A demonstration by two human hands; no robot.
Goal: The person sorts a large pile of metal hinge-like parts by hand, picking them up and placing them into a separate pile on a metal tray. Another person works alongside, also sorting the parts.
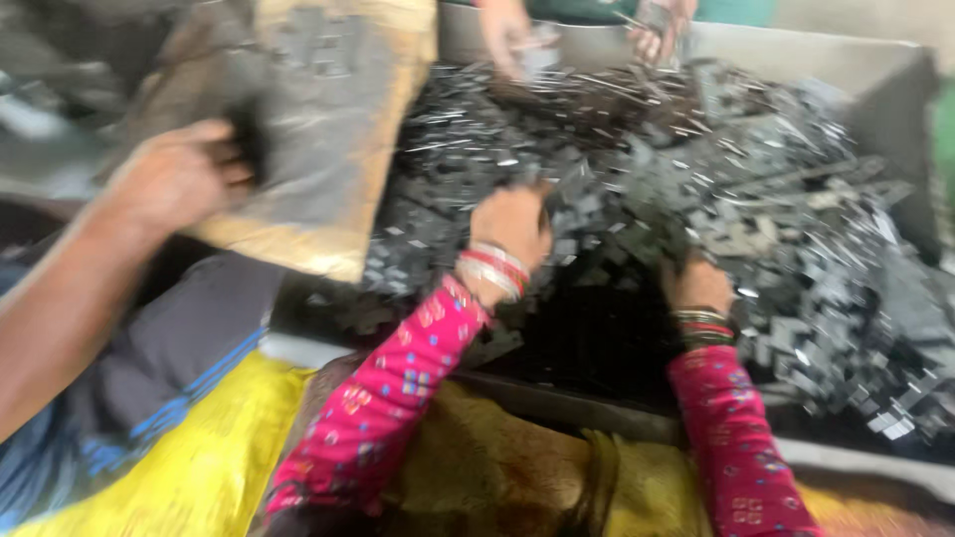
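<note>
Both hands dig into the metal scrap heap [696,169]: left hand [512,227] and right hand [696,283] buried, finger state unclear. Next, likely lifting out a handful.

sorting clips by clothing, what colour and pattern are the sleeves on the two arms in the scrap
Bright pink sleeves with small multicoloured square motifs, clearest in the head view.
</note>
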